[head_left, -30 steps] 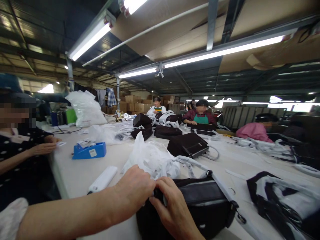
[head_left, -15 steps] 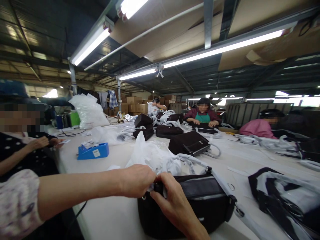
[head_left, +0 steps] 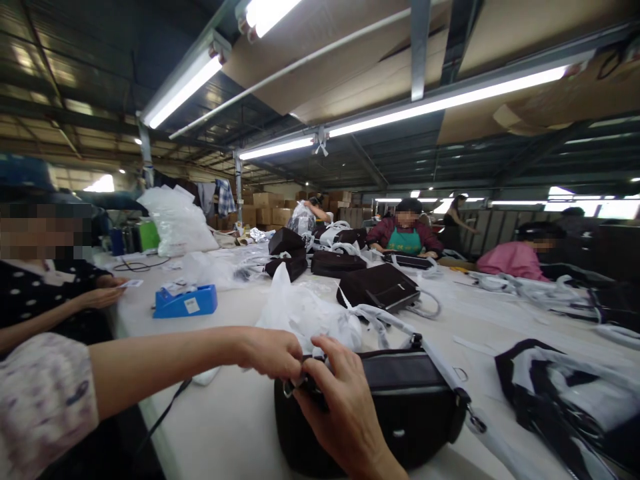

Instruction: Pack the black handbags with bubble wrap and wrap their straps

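A black bag (head_left: 400,413) lies on the white table in front of me, its strap (head_left: 443,363) wrapped in pale material. My left hand (head_left: 273,353) reaches in from the left, its fingers closed at the bag's left end beside a metal ring. What it pinches is too small to name. Against the same end rests my right hand (head_left: 343,393), thumb and fingers curved round the black part at the top corner. White wrapping (head_left: 300,307) is heaped just behind both hands.
A blue tape dispenser (head_left: 185,301) stands left on the table (head_left: 225,427). More black bags (head_left: 380,287) lie beyond, and a partly wrapped one (head_left: 565,393) at right. A person in polka dots (head_left: 45,300) is close at left; others work at the far side.
My right hand's fingers have lifted and spread a little over the bag's corner. My left hand has shifted slightly left. The person at left has lowered their raised hand to the card.
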Demonstrator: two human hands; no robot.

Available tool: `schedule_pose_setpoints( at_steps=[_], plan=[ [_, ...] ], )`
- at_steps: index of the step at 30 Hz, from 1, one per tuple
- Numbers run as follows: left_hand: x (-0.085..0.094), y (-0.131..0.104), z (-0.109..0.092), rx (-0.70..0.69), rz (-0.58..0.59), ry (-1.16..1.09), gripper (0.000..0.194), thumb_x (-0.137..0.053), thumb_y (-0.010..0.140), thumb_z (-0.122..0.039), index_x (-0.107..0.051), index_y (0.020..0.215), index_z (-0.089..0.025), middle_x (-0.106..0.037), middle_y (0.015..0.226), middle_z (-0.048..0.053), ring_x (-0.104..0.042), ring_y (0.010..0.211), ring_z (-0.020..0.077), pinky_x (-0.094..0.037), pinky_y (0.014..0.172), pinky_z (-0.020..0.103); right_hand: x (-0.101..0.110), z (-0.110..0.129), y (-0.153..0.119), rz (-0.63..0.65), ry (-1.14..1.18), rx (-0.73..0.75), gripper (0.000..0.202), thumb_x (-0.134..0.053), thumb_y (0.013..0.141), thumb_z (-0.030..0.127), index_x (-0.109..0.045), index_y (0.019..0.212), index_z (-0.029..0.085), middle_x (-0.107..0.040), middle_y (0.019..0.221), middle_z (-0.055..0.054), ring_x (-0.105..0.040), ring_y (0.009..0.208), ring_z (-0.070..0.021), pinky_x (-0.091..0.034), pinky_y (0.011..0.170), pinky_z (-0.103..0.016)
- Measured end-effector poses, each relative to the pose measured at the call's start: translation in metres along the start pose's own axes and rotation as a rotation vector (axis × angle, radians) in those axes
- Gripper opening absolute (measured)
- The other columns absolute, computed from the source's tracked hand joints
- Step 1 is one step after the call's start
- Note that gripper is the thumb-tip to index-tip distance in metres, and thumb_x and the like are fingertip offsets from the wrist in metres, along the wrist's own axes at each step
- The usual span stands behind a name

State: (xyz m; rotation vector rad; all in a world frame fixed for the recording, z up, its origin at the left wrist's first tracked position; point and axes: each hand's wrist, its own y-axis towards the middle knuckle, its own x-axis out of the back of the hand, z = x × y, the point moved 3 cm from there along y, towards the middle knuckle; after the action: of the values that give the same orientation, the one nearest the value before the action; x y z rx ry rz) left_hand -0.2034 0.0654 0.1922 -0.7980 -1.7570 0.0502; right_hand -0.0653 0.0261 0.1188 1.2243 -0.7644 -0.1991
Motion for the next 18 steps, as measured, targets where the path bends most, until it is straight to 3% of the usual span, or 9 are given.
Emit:
schedule_pose_setpoints(
  at_steps=[4, 10, 15, 18],
  plan=[
    [-0.001, 0.007, 0.009, 0.056, 0.097, -0.195, 0.008, -0.054, 0.062, -0.027, -0.052, 0.062, -0.020, -0.047, 0.054, -0.004, -0.043, 0.048, 0.0112, -0.033, 0.042, 0.020, 0.004, 0.011, 0.001, -0.096, -0.167, 0.093, 0.011, -0.062, 0.089, 0.029, -0.063, 0.098, 0.023, -0.067, 0.115, -0.010, -0.059, 0.110, -0.0303, -0.038, 0.095, -0.048],
    [-0.001, 0.010, 0.012, 0.049, 0.092, -0.318, 0.006, -0.056, 0.058, -0.022, -0.053, 0.062, -0.019, -0.049, 0.056, -0.004, -0.043, 0.048, 0.0100, -0.031, 0.040, 0.018, 0.000, 0.014, -0.003, -0.059, -0.095, 0.200, 0.018, -0.056, 0.090, 0.007, -0.063, 0.101, 0.018, -0.069, 0.099, -0.010, -0.066, 0.091, -0.0225, -0.046, 0.085, -0.040],
    [-0.001, 0.010, 0.013, 0.038, 0.106, -0.334, 0.004, -0.056, 0.058, -0.019, -0.053, 0.061, -0.019, -0.048, 0.053, -0.006, -0.044, 0.047, 0.0100, -0.033, 0.041, 0.018, -0.004, 0.014, -0.010, -0.047, -0.072, 0.244, 0.024, -0.048, 0.091, 0.002, -0.061, 0.106, 0.016, -0.070, 0.102, -0.011, -0.065, 0.098, -0.0253, -0.046, 0.088, -0.041],
    [-0.001, 0.009, 0.010, 0.025, 0.142, -0.337, 0.004, -0.054, 0.060, -0.015, -0.052, 0.061, -0.019, -0.051, 0.052, -0.005, -0.048, 0.046, 0.0097, -0.038, 0.044, 0.018, -0.005, 0.014, -0.010, -0.058, -0.003, 0.228, 0.023, -0.044, 0.091, -0.001, -0.056, 0.101, 0.015, -0.068, 0.097, -0.011, -0.063, 0.091, -0.0235, -0.047, 0.083, -0.038]
  ],
)
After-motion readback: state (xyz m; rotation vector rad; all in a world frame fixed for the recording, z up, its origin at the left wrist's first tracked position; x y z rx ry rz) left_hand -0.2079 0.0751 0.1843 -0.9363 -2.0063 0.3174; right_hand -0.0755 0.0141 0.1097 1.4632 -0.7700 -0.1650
